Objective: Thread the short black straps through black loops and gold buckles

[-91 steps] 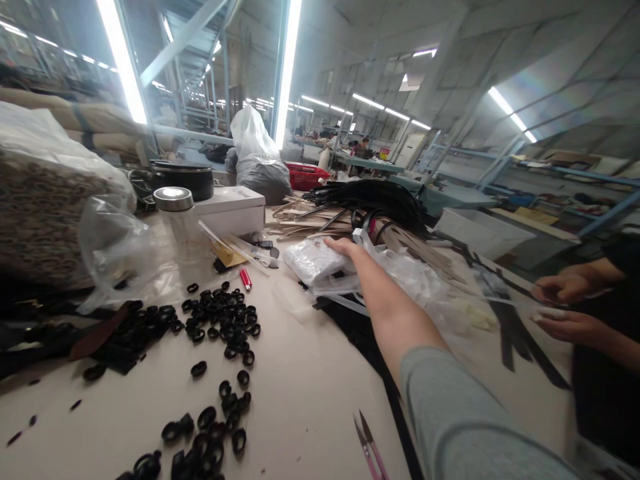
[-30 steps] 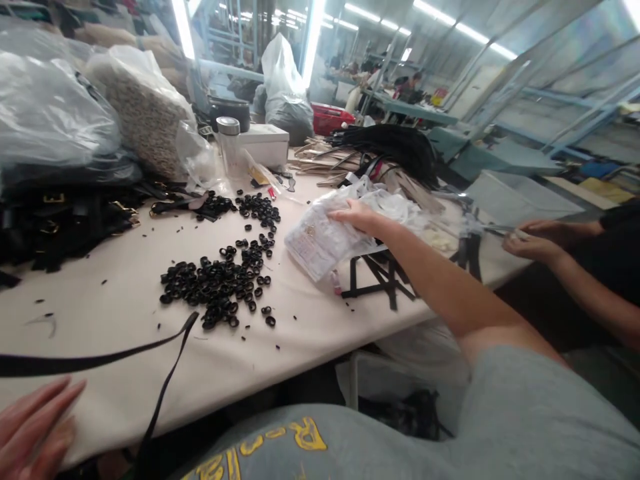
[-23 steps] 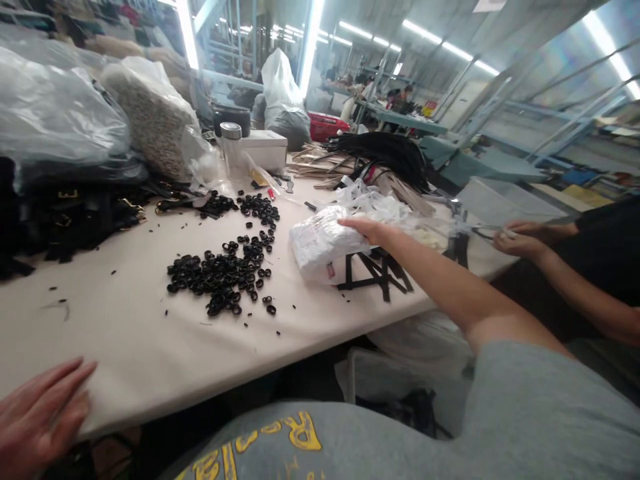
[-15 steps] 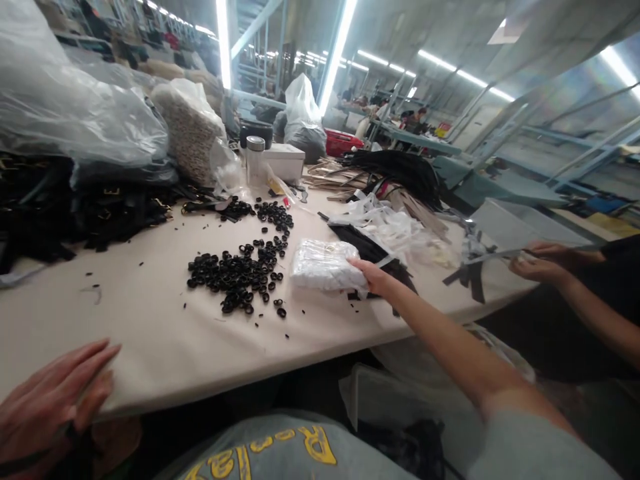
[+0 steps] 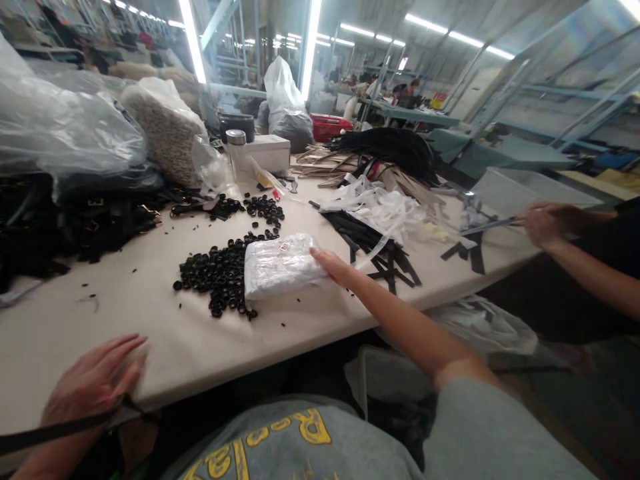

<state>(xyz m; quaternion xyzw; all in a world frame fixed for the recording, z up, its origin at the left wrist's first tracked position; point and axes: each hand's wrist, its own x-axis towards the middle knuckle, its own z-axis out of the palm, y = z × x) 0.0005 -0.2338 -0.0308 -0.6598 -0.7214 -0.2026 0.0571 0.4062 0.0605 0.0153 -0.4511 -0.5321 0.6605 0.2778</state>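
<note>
A clear plastic packet with white contents and a small square metal piece showing on its top lies over part of the black ring pile. My right hand grips its right end, arm stretched across the table. At the near left table edge, my left hand rests with fingers stretched out and nothing seen in them, slightly blurred. A dark strap crosses at that wrist.
Black strips and white strips lie right of the packet. Black straps with buckles heap at left beneath plastic bags. A jar and white box stand behind. A co-worker's hands hold a strip at right.
My right hand has shifted the packet to the left, onto the ring pile. My left hand has moved right along the table edge. The view has turned slightly.
</note>
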